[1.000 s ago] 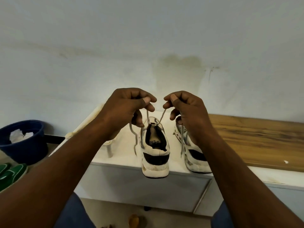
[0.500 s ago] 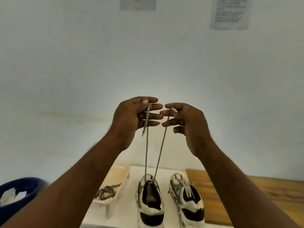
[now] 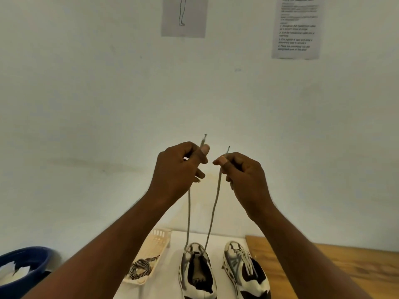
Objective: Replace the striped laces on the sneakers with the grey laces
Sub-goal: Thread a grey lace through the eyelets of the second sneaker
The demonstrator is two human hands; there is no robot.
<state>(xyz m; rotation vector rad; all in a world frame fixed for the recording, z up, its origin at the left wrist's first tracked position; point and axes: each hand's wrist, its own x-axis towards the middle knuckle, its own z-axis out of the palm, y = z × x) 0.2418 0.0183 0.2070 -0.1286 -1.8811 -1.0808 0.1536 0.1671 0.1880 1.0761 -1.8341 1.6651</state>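
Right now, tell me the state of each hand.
Left hand: pinching one end of the grey lace.
Right hand: pinching its other end.

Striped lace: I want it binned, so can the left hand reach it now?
Probably not yet: the left hand pinches a grey lace, raised high; the striped lace lies uncovered in the basket.

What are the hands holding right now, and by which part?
The grey lace, one end each: the left hand and the right hand pinch it just below its tips, both strands running down to the sneaker on the left.
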